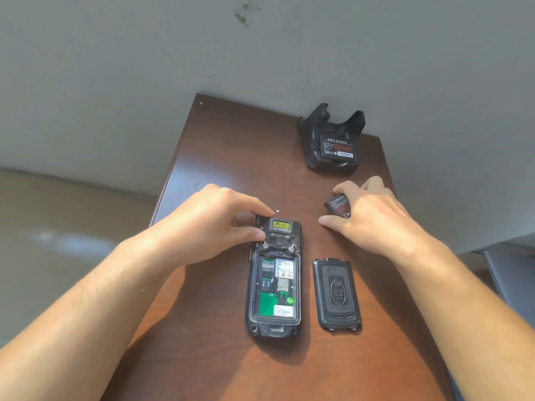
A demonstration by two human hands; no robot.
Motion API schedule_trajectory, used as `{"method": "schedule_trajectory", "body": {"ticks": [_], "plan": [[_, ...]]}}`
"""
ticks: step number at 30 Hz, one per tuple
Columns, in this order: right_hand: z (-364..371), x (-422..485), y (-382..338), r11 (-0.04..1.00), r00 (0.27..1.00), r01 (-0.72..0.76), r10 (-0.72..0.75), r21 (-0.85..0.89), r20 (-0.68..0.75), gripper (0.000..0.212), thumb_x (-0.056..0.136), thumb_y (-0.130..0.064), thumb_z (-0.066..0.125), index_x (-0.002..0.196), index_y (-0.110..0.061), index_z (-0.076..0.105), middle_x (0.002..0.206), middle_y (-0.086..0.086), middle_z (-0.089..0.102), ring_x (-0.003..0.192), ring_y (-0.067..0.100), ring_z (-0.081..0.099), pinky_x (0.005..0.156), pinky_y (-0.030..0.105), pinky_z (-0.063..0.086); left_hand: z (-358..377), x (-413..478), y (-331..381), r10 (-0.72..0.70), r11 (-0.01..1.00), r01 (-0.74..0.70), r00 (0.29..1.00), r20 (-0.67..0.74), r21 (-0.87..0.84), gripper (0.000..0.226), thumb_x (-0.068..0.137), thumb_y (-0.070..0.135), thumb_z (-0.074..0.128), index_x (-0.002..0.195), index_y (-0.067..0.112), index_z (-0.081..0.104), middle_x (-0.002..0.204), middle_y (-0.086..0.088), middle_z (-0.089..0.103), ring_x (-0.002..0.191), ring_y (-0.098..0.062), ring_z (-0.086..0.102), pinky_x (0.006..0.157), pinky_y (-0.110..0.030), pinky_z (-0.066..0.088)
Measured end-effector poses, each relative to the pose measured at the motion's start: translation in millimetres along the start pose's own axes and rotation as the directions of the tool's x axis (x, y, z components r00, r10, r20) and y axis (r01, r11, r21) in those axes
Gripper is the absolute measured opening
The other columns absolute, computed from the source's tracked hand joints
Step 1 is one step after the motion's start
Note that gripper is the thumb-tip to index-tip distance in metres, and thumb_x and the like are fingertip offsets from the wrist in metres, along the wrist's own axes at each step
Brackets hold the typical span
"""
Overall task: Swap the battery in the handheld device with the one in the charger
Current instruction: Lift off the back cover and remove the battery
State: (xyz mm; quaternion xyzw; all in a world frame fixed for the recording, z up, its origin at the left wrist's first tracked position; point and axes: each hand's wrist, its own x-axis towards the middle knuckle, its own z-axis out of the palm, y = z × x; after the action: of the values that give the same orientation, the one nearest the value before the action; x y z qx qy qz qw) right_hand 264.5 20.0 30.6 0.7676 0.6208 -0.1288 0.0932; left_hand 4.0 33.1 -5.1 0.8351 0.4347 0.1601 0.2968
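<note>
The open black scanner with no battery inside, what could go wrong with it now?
1. The open black handheld device shows bare green circuit boards; a stray finger might harm them.
2. The right hand holds the small black battery much like the labelled black battery in the black charger cradle; they might get mixed up.
3. The loose black textured back cover lies near the brown wooden table edge and might get knocked off.

Brown table (220, 157) carries handheld device (273, 287), back cover (337, 295), charger (333, 140), loose battery (337, 204)

Head view, downward over table (220, 157)
</note>
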Motion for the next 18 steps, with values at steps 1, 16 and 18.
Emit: {"method": "schedule_trajectory", "body": {"ticks": [1,16,18], "plan": [[0.1,1.9,-0.9,1.000,0.999,-0.017,0.017,0.005,-0.029,0.068,0.079,-0.074,0.062,0.135,-0.038,0.047,0.123,0.006,0.042,0.122,0.032,0.048,0.096,0.043,0.047,0.0,0.2,-0.1,-0.001,1.000,0.001,1.000,0.001,-0.001,0.033,0.081,0.041,0.074,0.114,0.042,0.070,0.064,0.058,0.047,0.066,0.018,0.053,0.057,-0.007,0.036],[60.6,8.2,-6.9,0.977,0.874,-0.151,0.203,0.152,-0.441,0.069,0.082,-0.077,0.051,0.123,-0.022,0.049,0.121,0.010,0.048,0.114,0.036,0.046,0.092,0.047,0.041,1.4,-0.6,0.7,0.006,1.000,-0.006,1.000,-0.007,-0.007,0.033,0.081,0.041,0.075,0.113,0.041,0.071,0.062,0.058,0.046,0.068,0.021,0.052,0.061,-0.003,0.036],[56.2,9.6,-7.1,0.979,0.893,-0.156,0.197,0.134,-0.404,0.070,0.082,-0.079,0.049,0.124,-0.023,0.048,0.124,0.009,0.047,0.117,0.035,0.045,0.094,0.047,0.040,1.0,-0.2,0.7,-0.004,1.000,0.004,1.000,-0.006,-0.006,0.033,0.080,0.041,0.076,0.113,0.041,0.071,0.060,0.058,0.045,0.067,0.021,0.051,0.061,-0.003,0.036]]}}
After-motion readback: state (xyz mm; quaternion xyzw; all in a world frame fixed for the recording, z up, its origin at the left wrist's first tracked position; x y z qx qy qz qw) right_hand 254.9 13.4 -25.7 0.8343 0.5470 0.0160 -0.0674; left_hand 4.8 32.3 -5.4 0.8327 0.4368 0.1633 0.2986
